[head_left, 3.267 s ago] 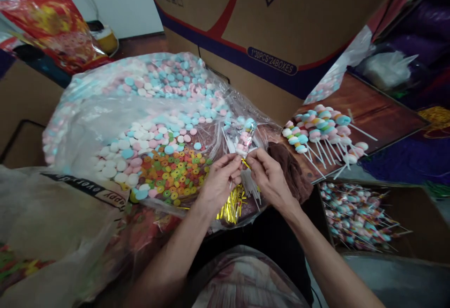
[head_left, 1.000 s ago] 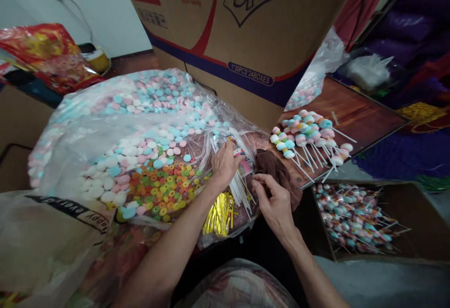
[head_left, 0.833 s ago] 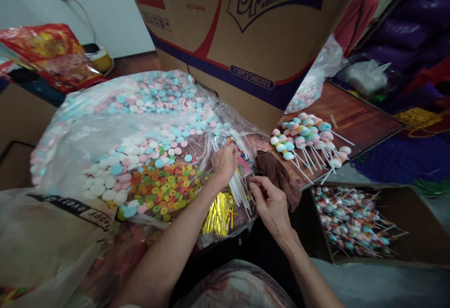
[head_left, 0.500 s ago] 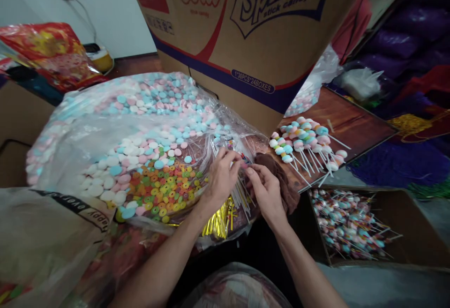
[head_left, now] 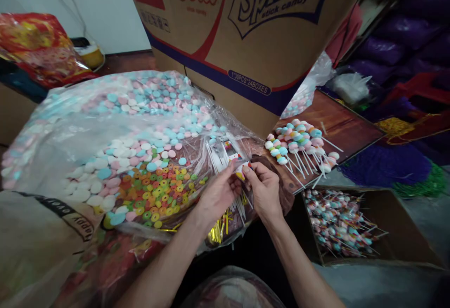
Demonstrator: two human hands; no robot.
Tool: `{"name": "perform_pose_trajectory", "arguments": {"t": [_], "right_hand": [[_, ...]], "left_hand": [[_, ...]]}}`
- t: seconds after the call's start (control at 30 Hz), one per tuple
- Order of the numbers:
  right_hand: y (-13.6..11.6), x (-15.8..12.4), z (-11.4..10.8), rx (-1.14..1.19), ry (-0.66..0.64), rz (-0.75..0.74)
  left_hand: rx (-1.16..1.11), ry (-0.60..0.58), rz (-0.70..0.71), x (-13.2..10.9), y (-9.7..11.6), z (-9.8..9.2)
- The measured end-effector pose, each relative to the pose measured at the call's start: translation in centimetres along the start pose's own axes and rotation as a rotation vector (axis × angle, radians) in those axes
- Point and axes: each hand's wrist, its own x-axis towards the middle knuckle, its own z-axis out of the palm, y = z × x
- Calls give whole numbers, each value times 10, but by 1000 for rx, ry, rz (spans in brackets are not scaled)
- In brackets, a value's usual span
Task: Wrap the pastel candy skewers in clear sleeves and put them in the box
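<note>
My left hand [head_left: 220, 190] and my right hand [head_left: 264, 191] meet over the table, fingertips pinching a small clear wrapper with a red and yellow print [head_left: 242, 170] between them. More printed wrappers [head_left: 229, 146] lie just beyond the fingers. White sticks [head_left: 214, 157] lie beside and under the hands. Gold foil ties [head_left: 216, 234] sit below my left wrist. Left of the hands are ring-shaped gummy candies [head_left: 158, 193] and pastel marshmallow discs [head_left: 116, 155] on clear plastic. A brown cloth [head_left: 285, 181] lies against my right hand.
A large cardboard carton [head_left: 211, 59] stands behind the candies. Candy skewers [head_left: 298, 139] are piled at the table's right. Below them, an open box [head_left: 397, 228] holds wrapped skewers. A plastic bag [head_left: 38, 242] stands at left, with a red packet [head_left: 38, 48] behind it.
The wrapper between my fingers now shows its red and yellow print more plainly. My hands have shifted slightly down, and the whole view has moved a little.
</note>
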Motion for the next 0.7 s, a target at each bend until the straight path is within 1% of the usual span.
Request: {"name": "perform_pose_trajectory", "arguments": {"t": [0.07,0.13,0.23,0.3,0.43,0.53,0.6,0.7], "right_hand": [[-7,1,-3,-68,-48,-13],[-11,1,-6,-113,-78,3],[-12,0,-9,-168,-76,18],[-11,-1,-11,-201,-70,20],[-10,-3,-19,-232,-66,28],[-10,-2,-28,-245,-99,42],[-9,-2,-32,-248,-110,41],[-5,-2,-33,-226,-80,34]], "left_hand": [[-42,32,100,3,5,4],[-20,54,191,5,6,9],[51,92,336,6,2,16],[70,119,400,6,-3,18],[27,113,362,7,-5,15],[-4,155,355,9,1,11],[-7,182,375,11,4,9],[-13,198,439,12,3,9]]}}
